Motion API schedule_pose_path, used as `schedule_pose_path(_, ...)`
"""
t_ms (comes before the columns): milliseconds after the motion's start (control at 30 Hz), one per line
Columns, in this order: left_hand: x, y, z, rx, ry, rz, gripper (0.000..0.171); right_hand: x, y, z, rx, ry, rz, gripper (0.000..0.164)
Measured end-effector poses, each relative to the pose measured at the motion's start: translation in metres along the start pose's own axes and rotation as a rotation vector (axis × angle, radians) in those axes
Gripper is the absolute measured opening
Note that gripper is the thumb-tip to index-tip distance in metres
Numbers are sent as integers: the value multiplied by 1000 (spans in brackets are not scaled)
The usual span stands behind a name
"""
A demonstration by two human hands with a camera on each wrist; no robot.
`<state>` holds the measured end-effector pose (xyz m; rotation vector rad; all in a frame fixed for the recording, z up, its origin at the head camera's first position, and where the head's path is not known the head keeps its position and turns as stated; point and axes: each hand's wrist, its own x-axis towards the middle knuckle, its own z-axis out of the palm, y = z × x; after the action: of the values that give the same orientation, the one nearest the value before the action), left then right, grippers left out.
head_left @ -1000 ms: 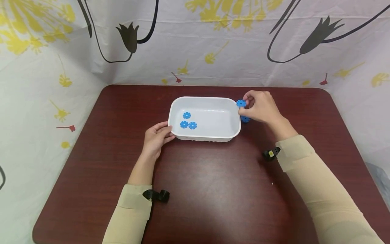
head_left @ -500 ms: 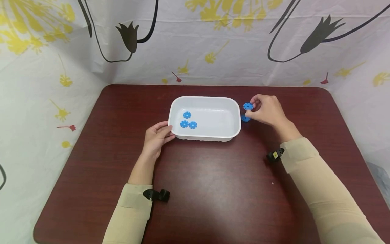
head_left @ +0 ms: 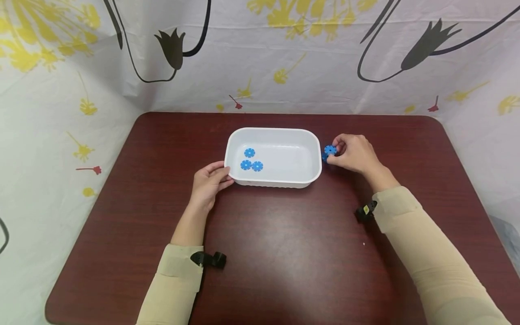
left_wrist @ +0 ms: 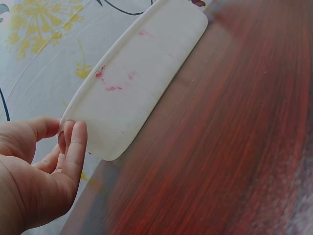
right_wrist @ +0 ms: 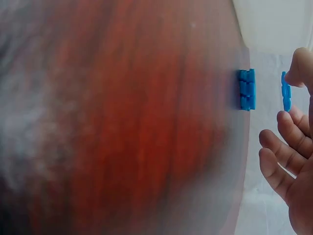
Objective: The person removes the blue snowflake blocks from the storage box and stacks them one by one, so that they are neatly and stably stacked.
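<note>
My left hand (head_left: pixel 207 186) grips the left front corner of a white plastic basin (head_left: pixel 288 184), thumb on the rim and fingers beside the outer wall. The left wrist view shows red marks on the basin's side. Three blue snowflake discs (head_left: pixel 249 153) lie flat inside it, toward the left end. My right hand (head_left: pixel 356 155) pinches another blue snowflake disc (right_wrist: pixel 286 91) between thumb and fingertips, just right of the basin. Below that disc, a small stack of blue snowflake discs (right_wrist: pixel 247 89) sits on the table, apart from it and partly hidden in the head view.
A dark red-brown table (head_left: pixel 284 253) with rounded corners carries everything. Behind it hangs a white cloth (head_left: pixel 317 90) printed with flowers. A tiny white speck (head_left: pixel 364 243) lies on the tabletop near the right sleeve.
With the disc pinched, my right hand first moved right, away from the basin's rim, then lowered toward the stack. My left hand and the basin stayed put.
</note>
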<state>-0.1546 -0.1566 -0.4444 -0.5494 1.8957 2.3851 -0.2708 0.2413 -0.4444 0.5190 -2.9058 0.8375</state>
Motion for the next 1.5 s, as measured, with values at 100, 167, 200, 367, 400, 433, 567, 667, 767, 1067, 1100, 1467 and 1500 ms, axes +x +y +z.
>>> schedule_pose_path(100, 0, -1, 0, -3, 4, 3, 34, 0, 1, 2, -14, -8, 0, 33)
schedule_pose_path(167, 0, -1, 0, -1, 8, 1, 34, 1, 2, 2, -24, -15, 2, 34)
schedule_pose_path(200, 1, -1, 0, 0, 9, 0, 34, 1, 2, 3, -30, -18, 4, 34)
schedule_pose_path(367, 1, -1, -1, 3, 9, -3, 35, 2, 1, 4, -41, -37, 12, 34)
schedule_pose_path(400, 0, -1, -1, 4, 7, -3, 35, 2, 1, 4, -43, -42, 12, 33)
schedule_pose_path(433, 0, -1, -1, 5, 6, -4, 35, 2, 1, 5, -40, -46, 13, 33)
schedule_pose_path(567, 0, 0, -1, 9, 0, -6, 37, 2, 1, 6, -29, -59, 17, 33)
schedule_pose_path(667, 0, 0, -1, 11, -2, -6, 37, 2, 3, 7, -23, -67, 23, 32)
schedule_pose_path(767, -1, 1, -1, 14, -1, -4, 36, 1, 3, 7, -18, -79, 26, 32)
schedule_pose_path(1067, -1, 1, 0, 17, 0, -3, 35, 1, 6, 8, -21, -99, 30, 34)
schedule_pose_path(1100, -1, 1, 0, 17, 0, -4, 36, 1, 7, 8, -21, -98, 30, 34)
schedule_pose_path(1467, 0, 1, 0, 10, 0, -8, 37, 1, 8, 10, -21, -99, 22, 32)
schedule_pose_path(1500, 0, 1, 0, 8, 0, -9, 37, 1, 8, 10, -20, -101, 20, 32)
